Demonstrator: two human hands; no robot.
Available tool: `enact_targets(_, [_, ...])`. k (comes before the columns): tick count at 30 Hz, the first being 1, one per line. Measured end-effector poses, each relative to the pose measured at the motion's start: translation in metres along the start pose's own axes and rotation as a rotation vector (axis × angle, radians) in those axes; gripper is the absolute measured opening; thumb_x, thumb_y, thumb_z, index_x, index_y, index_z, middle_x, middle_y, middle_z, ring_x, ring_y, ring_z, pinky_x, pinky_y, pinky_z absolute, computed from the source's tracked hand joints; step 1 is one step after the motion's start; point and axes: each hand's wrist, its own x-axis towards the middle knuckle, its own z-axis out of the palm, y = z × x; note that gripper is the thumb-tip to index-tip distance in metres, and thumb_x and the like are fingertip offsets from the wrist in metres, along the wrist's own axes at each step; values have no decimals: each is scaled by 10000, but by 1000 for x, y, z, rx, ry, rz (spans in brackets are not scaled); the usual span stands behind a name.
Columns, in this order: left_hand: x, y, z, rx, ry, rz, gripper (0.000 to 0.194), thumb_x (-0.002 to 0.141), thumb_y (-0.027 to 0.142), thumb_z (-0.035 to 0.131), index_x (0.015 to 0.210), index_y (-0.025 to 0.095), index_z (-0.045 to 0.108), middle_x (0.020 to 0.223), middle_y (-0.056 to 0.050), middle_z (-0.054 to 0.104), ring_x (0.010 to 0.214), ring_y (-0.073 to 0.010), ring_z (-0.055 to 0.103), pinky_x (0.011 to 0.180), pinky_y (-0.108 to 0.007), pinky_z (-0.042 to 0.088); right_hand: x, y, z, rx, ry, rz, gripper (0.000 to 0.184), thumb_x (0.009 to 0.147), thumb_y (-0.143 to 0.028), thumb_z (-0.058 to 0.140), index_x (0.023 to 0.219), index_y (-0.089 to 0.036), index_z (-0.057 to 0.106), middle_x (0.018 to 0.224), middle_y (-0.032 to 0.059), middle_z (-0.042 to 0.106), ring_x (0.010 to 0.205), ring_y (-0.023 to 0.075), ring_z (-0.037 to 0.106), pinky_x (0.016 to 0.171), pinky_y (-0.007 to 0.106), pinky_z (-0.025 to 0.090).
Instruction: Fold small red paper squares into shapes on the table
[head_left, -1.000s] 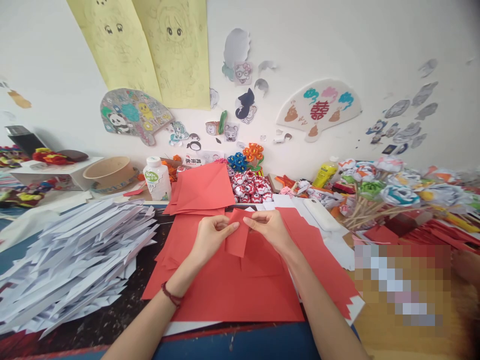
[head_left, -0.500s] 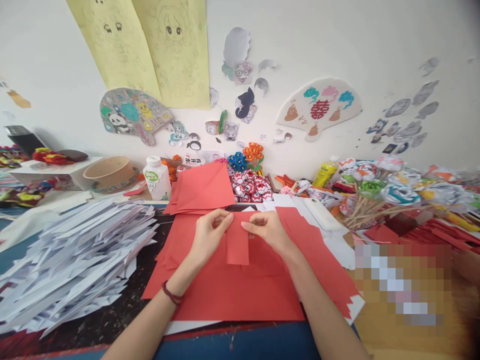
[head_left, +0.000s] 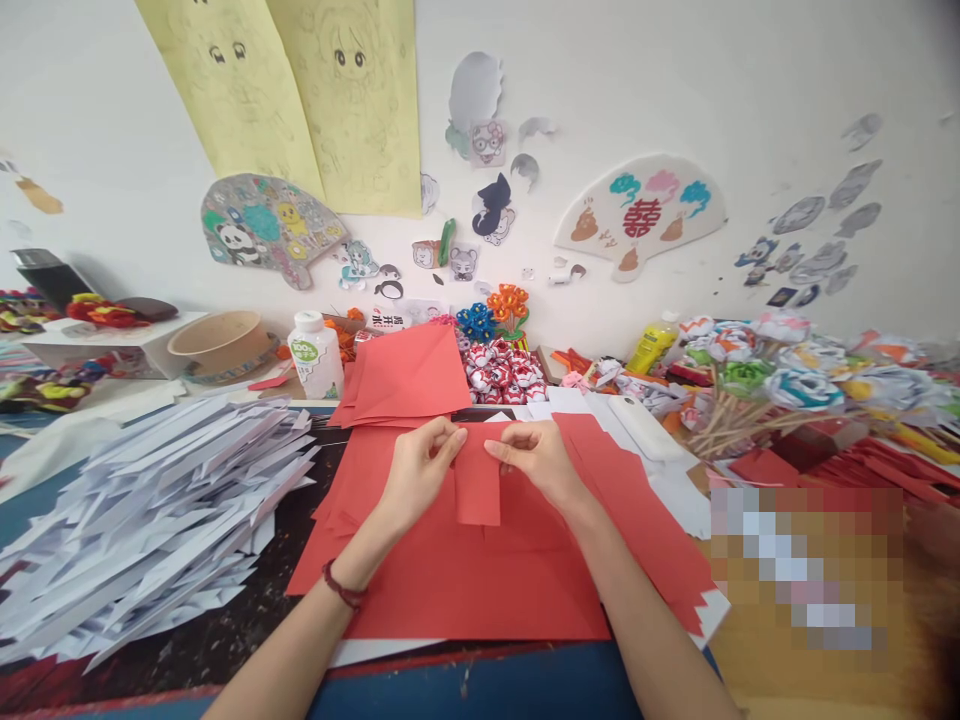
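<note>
Both of my hands pinch a small rectangle of red paper (head_left: 478, 490) near its top edge. My left hand (head_left: 424, 462) has thumb and forefinger closed on its left side. My right hand (head_left: 531, 458) grips the right side the same way. The piece hangs flat and roughly upright over large red paper sheets (head_left: 480, 595) spread on the table. Behind my hands, more red sheets (head_left: 411, 375) are stacked up against the back. Whether the small piece is folded, I cannot tell.
A heap of folded white paper strips (head_left: 157, 520) covers the left side. Along the wall stand a white bottle (head_left: 316, 355), a round tub (head_left: 221, 345), red-and-white paper pieces (head_left: 504, 375) and a yellow bottle (head_left: 652, 345). Paper flowers on sticks (head_left: 802, 388) lie at right.
The small red paper went from tilted to hanging straight. My left hand shifted slightly up and left, from the paper's side to its top corner; my right hand barely moved.
</note>
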Motion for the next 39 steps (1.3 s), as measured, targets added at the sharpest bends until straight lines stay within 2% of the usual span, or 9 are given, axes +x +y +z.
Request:
enact_targets(2, [0, 1, 0, -12, 1, -25, 325, 878, 412, 526, 674, 160, 514, 568, 44, 413, 520, -75, 358, 492, -184, 279, 0, 2, -1, -1, 17, -3, 262, 722, -357, 751, 591, -165, 631, 579, -2, 588, 543, 130, 558, 534, 250, 482])
enact_targets(6, [1, 1, -2, -75, -85, -58, 298, 849, 415, 569, 722, 145, 569, 577, 26, 513, 539, -88, 450, 524, -185, 359, 1, 5, -1, -20, 67, -22, 287, 722, -372, 746, 570, -164, 621, 560, 1, 589, 521, 127, 545, 514, 246, 468])
enact_targets(8, [1, -1, -2, -72, -76, -45, 293, 843, 406, 579, 715, 143, 568, 567, 24, 518, 541, -92, 460, 530, -187, 382, 2, 6, 0, -28, 89, -32, 290, 722, -375, 744, 566, -163, 622, 555, 1, 586, 518, 126, 543, 508, 243, 461])
enact_targets(14, [1, -4, 1, -52, -123, -42, 245, 832, 368, 594, 727, 149, 566, 566, 27, 534, 529, -89, 466, 518, -186, 379, 2, 4, -1, -57, 174, -76, 296, 732, -374, 730, 553, -166, 620, 509, -3, 574, 465, 124, 538, 483, 244, 438])
enact_targets(18, [1, -5, 4, -77, -105, -71, 225, 816, 347, 608, 718, 150, 557, 585, 10, 589, 538, -105, 524, 528, -196, 409, 2, 2, -4, -56, 223, -85, 269, 728, -371, 729, 578, -165, 641, 522, 2, 586, 472, 133, 549, 485, 250, 450])
enact_targets(23, [1, -6, 5, -16, -189, -88, 225, 818, 350, 606, 720, 148, 591, 598, -7, 626, 555, -128, 586, 540, -206, 429, 3, 5, -8, -46, 321, -133, 266, 723, -345, 744, 565, -166, 626, 504, -14, 554, 450, 126, 546, 483, 246, 441])
enact_targets(30, [-2, -2, 3, 18, -154, -28, 180, 852, 326, 575, 778, 164, 602, 628, -10, 666, 582, -134, 634, 592, -208, 458, 5, 6, -12, -1, 408, -155, 258, 732, -328, 741, 567, -165, 627, 503, -16, 556, 443, 124, 549, 474, 243, 439])
enact_targets(35, [1, -1, -3, 148, -142, 2, 201, 878, 323, 532, 775, 172, 615, 612, -1, 664, 568, -128, 615, 585, -201, 436, 5, 4, -10, 14, 342, -106, 261, 749, -350, 726, 589, -164, 637, 523, 4, 599, 481, 136, 576, 509, 253, 463])
enact_targets(39, [3, -1, -4, 251, -30, 75, 234, 896, 357, 501, 840, 182, 646, 746, -9, 689, 655, -131, 604, 596, -198, 404, 4, 0, -4, 23, 240, -56, 259, 750, -373, 718, 617, -165, 637, 571, 19, 641, 531, 151, 605, 556, 266, 495])
